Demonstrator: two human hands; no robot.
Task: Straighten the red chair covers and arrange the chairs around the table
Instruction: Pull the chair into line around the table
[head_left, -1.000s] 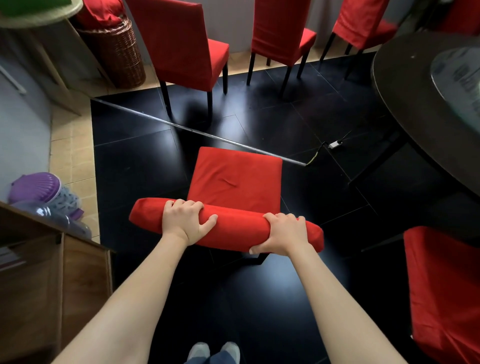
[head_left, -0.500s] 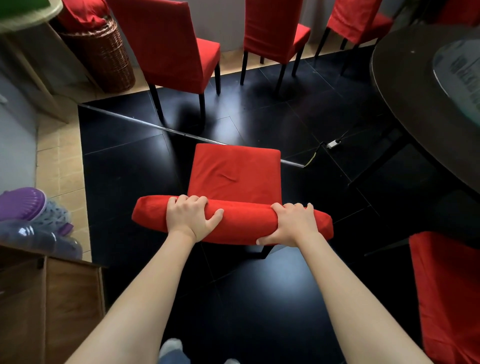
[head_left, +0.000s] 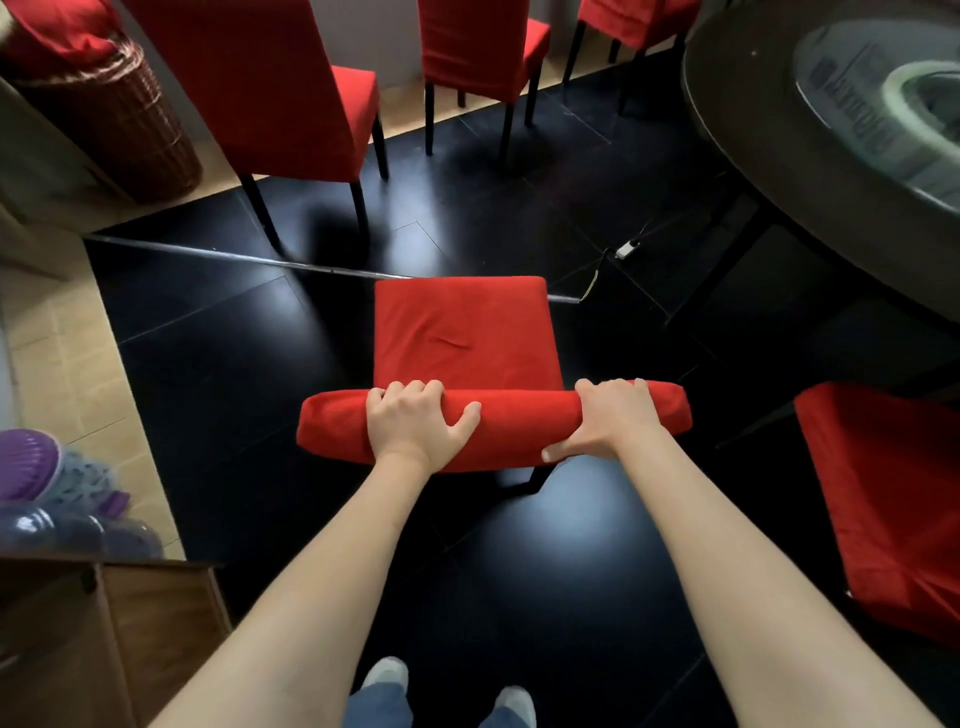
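We have the chair (head_left: 465, 338) by its padded top rail, left hand (head_left: 415, 423) and right hand (head_left: 613, 415) each curled around it, grip full of red cover. It stands on the dark floor, to the left of the round worktop (head_left: 769, 135), well apart from it. We judge the frame stiff and fairly heavy, the cover soft and prone to slipping, so holding the rail with 2 hands suits.

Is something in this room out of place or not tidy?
Yes. A thin metal rod lies across the dark floor, running under the held chair, whose seat cover shows a small crease. A white plug also lies loose.
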